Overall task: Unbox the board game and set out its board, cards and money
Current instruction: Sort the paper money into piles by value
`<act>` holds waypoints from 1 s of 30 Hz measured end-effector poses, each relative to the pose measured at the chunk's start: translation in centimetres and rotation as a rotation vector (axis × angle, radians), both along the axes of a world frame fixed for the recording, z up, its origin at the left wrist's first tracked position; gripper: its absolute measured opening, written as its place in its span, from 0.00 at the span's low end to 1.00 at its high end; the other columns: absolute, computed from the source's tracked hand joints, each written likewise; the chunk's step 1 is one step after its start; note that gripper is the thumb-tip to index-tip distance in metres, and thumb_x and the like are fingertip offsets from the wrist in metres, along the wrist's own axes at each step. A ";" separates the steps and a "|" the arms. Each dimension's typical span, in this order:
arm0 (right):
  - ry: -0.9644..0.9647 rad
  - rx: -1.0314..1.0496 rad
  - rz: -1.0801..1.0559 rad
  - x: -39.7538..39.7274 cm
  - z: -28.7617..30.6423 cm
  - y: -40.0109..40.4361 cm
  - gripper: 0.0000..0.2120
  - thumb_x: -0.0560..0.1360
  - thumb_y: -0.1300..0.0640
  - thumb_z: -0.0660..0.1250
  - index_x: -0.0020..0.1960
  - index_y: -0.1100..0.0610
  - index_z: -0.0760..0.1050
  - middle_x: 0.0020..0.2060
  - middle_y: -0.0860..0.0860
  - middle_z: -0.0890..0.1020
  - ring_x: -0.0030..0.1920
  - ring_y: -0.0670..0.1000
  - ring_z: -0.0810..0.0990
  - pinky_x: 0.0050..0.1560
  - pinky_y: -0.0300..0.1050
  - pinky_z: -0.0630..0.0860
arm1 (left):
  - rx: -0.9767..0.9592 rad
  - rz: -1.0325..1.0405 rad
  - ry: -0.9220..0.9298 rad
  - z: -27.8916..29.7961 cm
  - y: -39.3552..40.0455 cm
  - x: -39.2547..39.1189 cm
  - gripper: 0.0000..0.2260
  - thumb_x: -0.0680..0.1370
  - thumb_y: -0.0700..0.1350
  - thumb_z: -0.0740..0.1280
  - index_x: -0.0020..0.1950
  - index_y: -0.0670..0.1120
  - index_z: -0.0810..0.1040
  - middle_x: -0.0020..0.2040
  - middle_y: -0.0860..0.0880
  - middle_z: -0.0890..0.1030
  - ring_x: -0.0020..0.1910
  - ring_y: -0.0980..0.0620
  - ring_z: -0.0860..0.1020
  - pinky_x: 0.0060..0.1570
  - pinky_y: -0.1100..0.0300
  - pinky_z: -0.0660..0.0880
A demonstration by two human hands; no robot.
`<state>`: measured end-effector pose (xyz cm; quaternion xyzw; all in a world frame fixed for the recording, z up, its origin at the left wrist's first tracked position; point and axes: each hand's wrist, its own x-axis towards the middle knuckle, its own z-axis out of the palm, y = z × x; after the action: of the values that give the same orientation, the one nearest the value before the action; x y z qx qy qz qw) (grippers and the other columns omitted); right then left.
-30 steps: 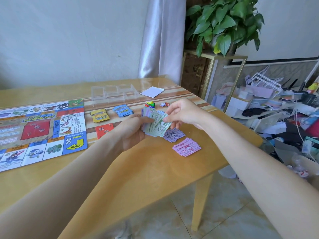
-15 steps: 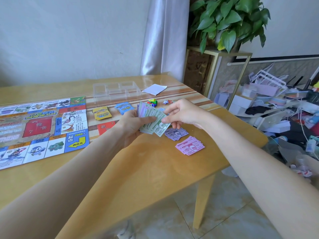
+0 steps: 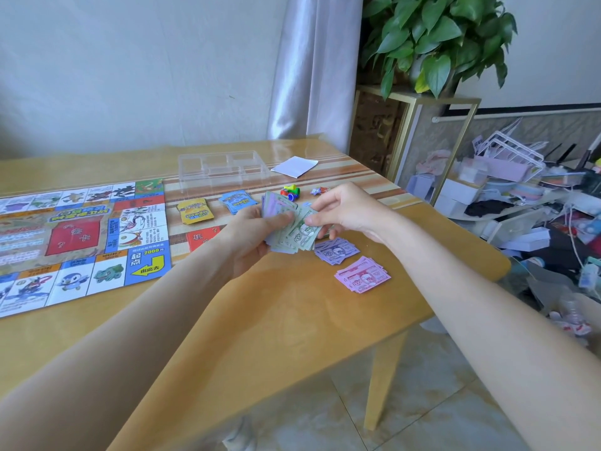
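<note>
Hands meet over a wooden table (image 3: 292, 320), where we see the left hand (image 3: 250, 236) gripping a fanned wad of green play money (image 3: 292, 234), thumb pressed across the top. The right hand (image 3: 344, 209) pinches the wad's right edge between thumb and fingertips. Just beside it on the tabletop lie a small pile of purple notes (image 3: 336, 251) and, nearer us, a pile of pink notes (image 3: 362, 277). To the left, we find the game board (image 3: 74, 242) spread flat. Between board and hands sit a yellow card deck (image 3: 195, 210), a blue card deck (image 3: 236, 200) and a red card (image 3: 201, 239) partly hidden by the left wrist. Farther back stand coloured game pieces (image 3: 290, 191), a clear plastic tray (image 3: 221, 169) and a white paper slip (image 3: 295, 166).
</note>
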<state>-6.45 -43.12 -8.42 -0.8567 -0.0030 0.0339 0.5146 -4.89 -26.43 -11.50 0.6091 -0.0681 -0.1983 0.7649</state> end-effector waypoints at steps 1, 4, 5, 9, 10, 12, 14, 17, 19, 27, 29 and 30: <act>-0.002 0.002 -0.010 0.1 -0.1 -0.1 0.15 0.70 0.67 0.72 0.55 0.66 0.74 0.37 0.55 0.81 0.30 0.49 0.79 0.25 0.34 0.73 | -0.051 -0.024 0.019 0.1 0.1 0.0 0.07 0.78 0.34 0.62 0.54 0.39 0.76 0.47 0.43 0.82 0.41 0.51 0.82 0.42 0.59 0.81; 0.000 0.039 -0.001 0.3 0.0 -0.1 0.09 0.70 0.68 0.72 0.48 0.63 0.76 0.36 0.55 0.81 0.26 0.45 0.78 0.25 0.35 0.73 | -0.060 -0.016 -0.016 -0.1 0.3 0.1 0.10 0.77 0.30 0.60 0.53 0.41 0.75 0.48 0.44 0.82 0.43 0.50 0.82 0.45 0.58 0.80; 0.000 0.049 0.007 0.3 0.0 -0.1 0.08 0.70 0.68 0.72 0.47 0.61 0.75 0.35 0.55 0.81 0.26 0.45 0.78 0.25 0.35 0.73 | -0.025 0.000 -0.044 -0.2 0.3 0.1 0.10 0.76 0.30 0.62 0.54 0.41 0.75 0.48 0.44 0.82 0.43 0.50 0.82 0.45 0.59 0.80; -0.011 0.052 0.029 0.5 0.0 0.1 0.12 0.70 0.68 0.71 0.52 0.66 0.76 0.35 0.55 0.82 0.26 0.46 0.78 0.25 0.34 0.73 | 0.056 0.072 -0.090 -0.4 0.3 0.3 0.10 0.73 0.30 0.66 0.51 0.42 0.76 0.45 0.45 0.82 0.38 0.53 0.83 0.42 0.59 0.81; -0.012 0.051 0.029 0.5 -0.1 0.1 0.13 0.70 0.68 0.71 0.54 0.68 0.76 0.35 0.55 0.82 0.26 0.46 0.78 0.25 0.34 0.72 | 0.063 0.090 -0.090 -0.4 0.3 0.4 0.10 0.73 0.30 0.67 0.50 0.42 0.77 0.44 0.45 0.82 0.37 0.53 0.83 0.41 0.59 0.81; -0.017 0.054 0.024 0.6 -0.2 0.1 0.15 0.70 0.69 0.71 0.56 0.68 0.75 0.36 0.55 0.82 0.26 0.46 0.78 0.25 0.34 0.72 | 0.061 0.097 -0.087 -0.4 0.3 0.4 0.08 0.73 0.32 0.68 0.50 0.41 0.77 0.44 0.45 0.83 0.37 0.53 0.83 0.41 0.58 0.81; -0.032 0.047 0.008 0.7 -0.3 0.0 0.15 0.70 0.68 0.71 0.56 0.69 0.75 0.36 0.55 0.82 0.25 0.45 0.78 0.24 0.34 0.72 | -0.001 0.070 -0.067 -0.3 0.3 0.4 0.07 0.75 0.33 0.65 0.51 0.41 0.77 0.44 0.46 0.83 0.38 0.53 0.83 0.42 0.59 0.81; -0.049 0.030 -0.008 0.7 -0.2 -0.1 0.14 0.70 0.69 0.71 0.55 0.69 0.76 0.35 0.54 0.82 0.25 0.45 0.78 0.24 0.34 0.72 | -0.039 0.068 -0.067 -0.2 0.4 0.3 0.09 0.76 0.30 0.62 0.52 0.40 0.75 0.45 0.45 0.82 0.41 0.51 0.82 0.41 0.61 0.81; -0.039 0.023 0.006 0.6 -0.2 0.1 0.14 0.70 0.68 0.71 0.54 0.68 0.76 0.36 0.54 0.82 0.26 0.45 0.78 0.24 0.34 0.72 | 0.038 0.114 -0.105 -0.3 0.5 0.5 0.11 0.75 0.30 0.65 0.55 0.39 0.75 0.46 0.45 0.82 0.42 0.50 0.81 0.41 0.60 0.81; -0.027 0.048 0.009 0.6 0.1 0.5 0.07 0.70 0.69 0.71 0.46 0.61 0.76 0.36 0.55 0.82 0.25 0.46 0.78 0.23 0.35 0.70 | -0.004 0.149 -0.106 -0.2 0.3 0.7 0.06 0.74 0.33 0.67 0.47 0.43 0.78 0.37 0.51 0.84 0.35 0.55 0.83 0.37 0.61 0.81; -0.037 0.147 -0.099 1.1 0.3 -0.2 0.07 0.71 0.69 0.70 0.46 0.62 0.75 0.37 0.56 0.81 0.26 0.47 0.79 0.25 0.35 0.73 | -0.034 0.193 -0.093 -0.1 0.6 1.2 0.07 0.75 0.33 0.67 0.49 0.42 0.78 0.40 0.49 0.84 0.39 0.54 0.82 0.39 0.62 0.80; -0.037 0.202 -0.170 1.3 0.3 -0.7 0.08 0.71 0.69 0.70 0.49 0.64 0.75 0.39 0.58 0.81 0.26 0.47 0.79 0.27 0.35 0.75 | -0.037 0.215 -0.076 -0.1 0.8 1.5 0.08 0.74 0.33 0.67 0.52 0.41 0.78 0.44 0.46 0.83 0.41 0.53 0.82 0.41 0.61 0.80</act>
<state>-5.17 -43.80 -8.12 -0.7982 0.0567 -0.0263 0.5991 -3.44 -25.65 -11.57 0.6058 -0.0348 -0.0906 0.7896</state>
